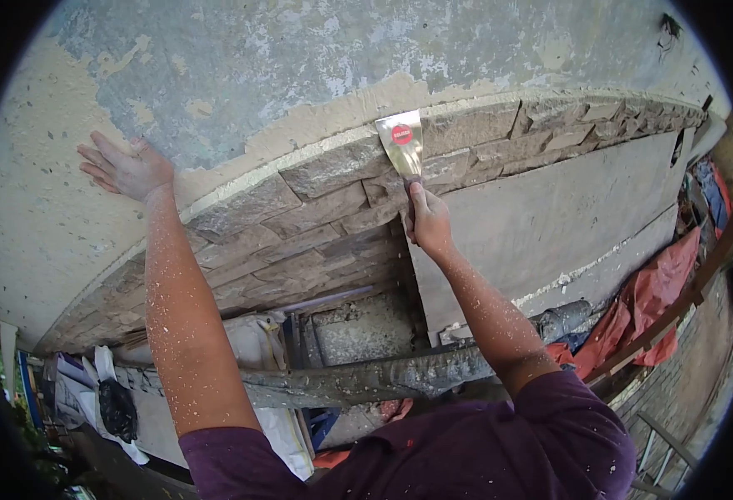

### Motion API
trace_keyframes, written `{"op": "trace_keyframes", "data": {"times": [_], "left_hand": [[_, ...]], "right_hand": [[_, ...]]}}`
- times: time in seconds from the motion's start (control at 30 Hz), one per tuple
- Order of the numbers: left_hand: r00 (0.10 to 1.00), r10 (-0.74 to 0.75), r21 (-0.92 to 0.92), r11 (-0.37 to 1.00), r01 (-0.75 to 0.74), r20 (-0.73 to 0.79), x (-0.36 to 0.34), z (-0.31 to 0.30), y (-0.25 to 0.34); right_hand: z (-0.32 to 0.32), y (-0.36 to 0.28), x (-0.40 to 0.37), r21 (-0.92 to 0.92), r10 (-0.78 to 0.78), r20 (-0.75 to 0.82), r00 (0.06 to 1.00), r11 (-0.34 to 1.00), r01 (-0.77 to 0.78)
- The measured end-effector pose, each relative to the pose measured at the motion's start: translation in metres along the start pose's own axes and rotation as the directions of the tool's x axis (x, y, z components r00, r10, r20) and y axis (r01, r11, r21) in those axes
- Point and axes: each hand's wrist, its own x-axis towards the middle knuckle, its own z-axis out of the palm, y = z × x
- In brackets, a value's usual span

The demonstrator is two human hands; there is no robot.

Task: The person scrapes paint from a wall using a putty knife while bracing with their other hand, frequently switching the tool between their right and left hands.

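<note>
Head-worn view, close, facing the wall (241, 67)

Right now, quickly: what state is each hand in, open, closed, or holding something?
Left hand: open, palm flat on the plastered wall.
Right hand: closed on the handle of the putty knife.

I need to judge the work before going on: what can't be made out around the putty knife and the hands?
Head view only:
- Handle of the putty knife: hidden inside the grip of the right hand; only the blade shows.
- What lies under the blade: covered by the blade itself.
- Red label on the blade: too small to read.
- Palm of the left hand: pressed flat to the wall, unseen.
</note>
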Motion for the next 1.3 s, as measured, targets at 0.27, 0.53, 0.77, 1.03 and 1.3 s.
{"op": "trace_keyframes", "data": {"times": [0.27,0.53,0.77,1.03,1.3], "left_hand": [[1.0,-0.017,-0.03,0.999,0.016,-0.017,0.002,0.002,0.0],[1.0,0.0,-0.001,1.0,0.0,-0.029,-0.002,0.001,0.0],[1.0,-0.006,-0.022,1.0,0.005,-0.03,-0.003,0.004,-0.001],[0.999,0.018,0.038,0.999,-0.016,-0.044,-0.003,0.005,-0.006],[0.999,0.016,0.028,0.999,-0.015,-0.045,-0.005,0.003,-0.004]], "right_hand": [[-0.009,-0.012,-0.006,0.053,0.017,-0.047,0.999,0.998,-0.014],[-0.021,-0.022,0.01,0.055,0.139,-0.031,0.99,0.989,-0.137],[-0.034,-0.082,0.046,0.016,-0.064,-0.012,0.998,0.998,0.064],[-0.205,-0.054,0.052,-0.637,-0.29,0.043,0.956,0.73,0.25],[-0.304,-0.103,0.097,-0.972,-0.49,0.047,0.87,0.178,0.152]]}}
